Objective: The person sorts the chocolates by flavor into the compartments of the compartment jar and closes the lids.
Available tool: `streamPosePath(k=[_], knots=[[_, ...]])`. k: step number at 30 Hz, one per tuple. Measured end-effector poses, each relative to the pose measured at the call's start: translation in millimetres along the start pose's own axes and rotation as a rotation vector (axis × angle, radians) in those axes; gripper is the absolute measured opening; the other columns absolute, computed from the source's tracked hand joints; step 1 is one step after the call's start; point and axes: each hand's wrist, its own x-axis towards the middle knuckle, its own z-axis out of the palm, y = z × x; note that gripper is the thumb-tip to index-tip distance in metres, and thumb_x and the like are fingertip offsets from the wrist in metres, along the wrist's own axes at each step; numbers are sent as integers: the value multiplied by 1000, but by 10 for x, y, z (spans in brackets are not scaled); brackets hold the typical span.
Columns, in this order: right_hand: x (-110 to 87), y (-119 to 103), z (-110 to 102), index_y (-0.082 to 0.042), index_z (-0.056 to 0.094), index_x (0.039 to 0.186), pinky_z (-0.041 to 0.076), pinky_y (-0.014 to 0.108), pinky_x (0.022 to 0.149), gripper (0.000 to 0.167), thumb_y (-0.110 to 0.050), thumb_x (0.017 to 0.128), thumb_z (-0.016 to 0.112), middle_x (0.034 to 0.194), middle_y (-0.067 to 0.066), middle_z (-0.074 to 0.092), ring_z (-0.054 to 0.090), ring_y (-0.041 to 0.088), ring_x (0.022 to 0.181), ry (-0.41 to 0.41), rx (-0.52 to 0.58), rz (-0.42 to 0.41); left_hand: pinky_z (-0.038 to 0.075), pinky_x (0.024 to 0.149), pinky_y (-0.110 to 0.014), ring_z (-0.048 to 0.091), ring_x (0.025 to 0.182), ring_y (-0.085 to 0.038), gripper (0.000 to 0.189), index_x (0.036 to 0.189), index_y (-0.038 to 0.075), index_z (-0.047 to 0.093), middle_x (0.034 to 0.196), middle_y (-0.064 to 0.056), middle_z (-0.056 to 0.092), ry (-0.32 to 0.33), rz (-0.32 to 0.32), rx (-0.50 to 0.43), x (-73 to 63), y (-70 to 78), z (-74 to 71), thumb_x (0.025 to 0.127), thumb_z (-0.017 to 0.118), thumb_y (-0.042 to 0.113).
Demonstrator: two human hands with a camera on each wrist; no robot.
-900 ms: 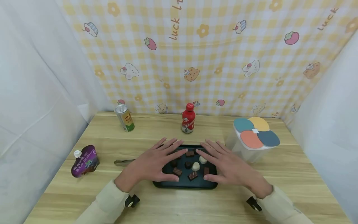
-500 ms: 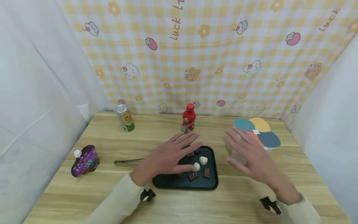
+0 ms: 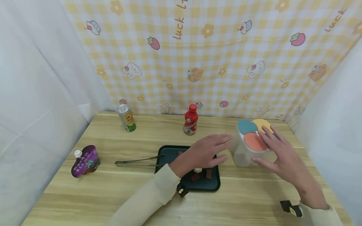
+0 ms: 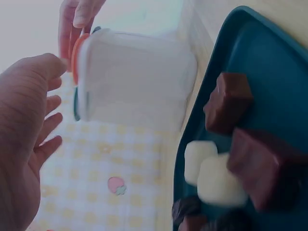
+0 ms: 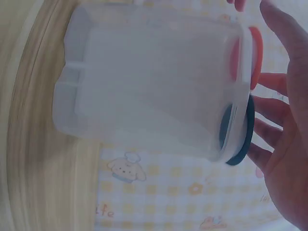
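Observation:
A translucent container [image 3: 242, 156] stands at the right of the table, its lid [image 3: 255, 142] patterned with teal, yellow, orange and dark blue petals. My right hand [image 3: 288, 161] is at the lid's right side with fingers spread; the right wrist view shows its fingers beside the lid's edge, but contact is unclear. My left hand [image 3: 202, 153] reaches over the dark tray [image 3: 169, 153] towards the container, fingers extended and holding nothing. Partly hidden under that arm, brown chocolates [image 3: 195, 178] and white pieces [image 4: 219, 180] lie in the tray.
Metal tongs [image 3: 135, 160] lie with one end at the tray's left. A red bottle [image 3: 191, 121] and a can [image 3: 127, 119] stand at the back. A purple spouted pouch [image 3: 86, 161] lies on the left. A checked cloth [image 3: 181, 62] hangs behind the table.
Both hands have moved right from above the tray. The right hand has reached the container's lid; the left now points towards the container. The container and tray look unmoved.

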Motion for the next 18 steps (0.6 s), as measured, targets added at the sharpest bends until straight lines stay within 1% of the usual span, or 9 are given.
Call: streamPosePath(k=[2,3,5,7,9,12,15,18], knots=[[-24,53,-11,-2,50,152,21,58,118,94,-33,75,93,158,25,39,25,47,149,-12,14,24,22,119,-28,41,145,-22,51,148,6,56,155,-13,47,34,8,-12,83,-5,47,102,66,28],[-33,74,-14,-1,49,152,20,57,119,96,-30,73,94,158,25,37,24,46,150,-14,18,30,21,119,-27,40,146,-22,52,148,7,55,156,-12,47,43,12,-8,124,-7,68,102,65,29],[-45,106,-12,0,47,153,20,56,119,96,-29,74,94,159,26,36,23,44,150,-21,26,30,19,119,-27,37,147,-22,55,150,7,54,157,-12,45,51,22,4,205,-13,104,103,65,32],[-56,131,-1,1,46,153,19,52,120,93,-32,78,91,159,26,35,23,43,151,-22,25,15,15,120,-27,32,150,-22,60,153,8,49,160,-12,41,26,25,20,285,-24,134,103,65,36],[-68,150,13,2,46,153,19,49,121,90,-36,83,88,159,27,36,24,43,151,-19,24,2,12,120,-28,27,152,-22,64,157,10,44,163,-11,36,-16,25,46,354,-37,149,104,62,40],[-81,181,34,3,47,152,18,44,122,84,-38,88,83,157,27,38,27,42,150,-10,18,-5,7,120,-27,20,154,-21,66,159,10,40,166,-10,30,-67,13,65,449,-59,168,105,58,43],[-89,209,60,3,49,150,18,42,122,79,-41,91,79,156,25,42,32,40,148,7,8,-9,4,120,-26,16,154,-19,66,160,9,37,167,-10,27,-93,-7,59,533,-83,182,107,55,44],[-88,231,91,3,52,149,21,42,121,76,-50,97,69,153,24,46,40,40,144,38,-16,-34,3,120,-26,13,155,-19,65,160,9,37,167,-9,25,-111,-23,33,614,-112,194,107,53,44]])
